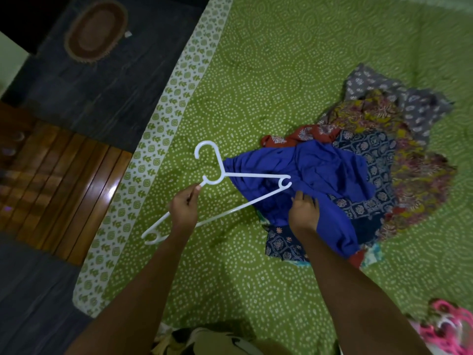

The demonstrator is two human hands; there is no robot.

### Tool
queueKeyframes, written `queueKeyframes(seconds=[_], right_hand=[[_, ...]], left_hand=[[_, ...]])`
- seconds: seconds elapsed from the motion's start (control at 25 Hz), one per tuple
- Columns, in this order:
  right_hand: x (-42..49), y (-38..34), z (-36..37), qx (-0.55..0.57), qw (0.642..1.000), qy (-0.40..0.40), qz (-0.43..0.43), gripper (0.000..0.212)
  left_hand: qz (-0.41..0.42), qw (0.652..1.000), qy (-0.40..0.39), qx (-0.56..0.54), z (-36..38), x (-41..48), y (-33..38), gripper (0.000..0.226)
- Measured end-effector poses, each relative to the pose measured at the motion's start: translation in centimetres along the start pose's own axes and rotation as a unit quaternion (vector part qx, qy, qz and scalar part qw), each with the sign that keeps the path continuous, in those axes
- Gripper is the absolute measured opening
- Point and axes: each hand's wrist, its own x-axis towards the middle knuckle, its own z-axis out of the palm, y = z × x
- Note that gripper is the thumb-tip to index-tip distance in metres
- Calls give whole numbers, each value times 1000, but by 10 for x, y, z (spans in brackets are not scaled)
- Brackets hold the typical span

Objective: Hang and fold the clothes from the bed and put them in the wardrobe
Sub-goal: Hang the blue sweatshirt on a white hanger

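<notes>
A white plastic hanger [230, 175] is held over the green patterned bed [256, 85], its hook pointing away from me. My left hand [183, 208] pinches it near the neck, just below the hook. My right hand [304, 211] grips a plain blue garment [327, 167] that lies on top of a heap of clothes. One arm of the hanger reaches over the blue cloth. Under the blue piece lie a navy printed garment [368, 149], a red one [307, 133], a multicoloured floral one [378, 116] and a grey printed one [414, 103].
Pink hangers [448, 326] lie at the bed's near right corner. The bed's white bordered edge [158, 129] runs diagonally on the left. Beyond it are a dark floor, an oval brown mat [96, 30] and a wooden slatted surface [58, 185].
</notes>
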Motion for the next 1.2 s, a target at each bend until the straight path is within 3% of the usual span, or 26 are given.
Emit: queueKeyframes(seconds=[0.2, 0.32, 0.56, 0.68, 0.76, 0.88, 0.96, 1.08, 1.2], right_hand=[[-20, -17, -49, 195, 974, 110, 49, 26], [-33, -34, -80, 318, 939, 120, 48, 22], [-98, -86, -145, 444, 879, 174, -18, 24], [-129, -118, -180, 473, 859, 190, -41, 35], [-147, -144, -206, 553, 813, 183, -23, 39], [-164, -174, -248, 712, 684, 139, 84, 37], [-173, -187, -272, 779, 604, 92, 142, 31], [-181, -205, -296, 816, 559, 30, 144, 25], [-191, -223, -312, 842, 530, -38, 97, 24]], left_hand=[[-26, 999, 7, -46, -7, -9, 24, 26], [-22, 998, 18, -62, -18, -14, 52, 26], [48, 998, 19, -36, -72, -29, 111, 28], [79, 995, 17, -61, -102, -36, 139, 14], [118, 990, 1, -74, -122, -42, 159, 9], [136, 988, -33, -63, -143, -42, 182, 31], [111, 985, -70, -113, -156, -48, 198, 36], [68, 968, -109, -214, -173, -60, 220, 24], [85, 964, -146, -207, -183, -68, 228, 19]])
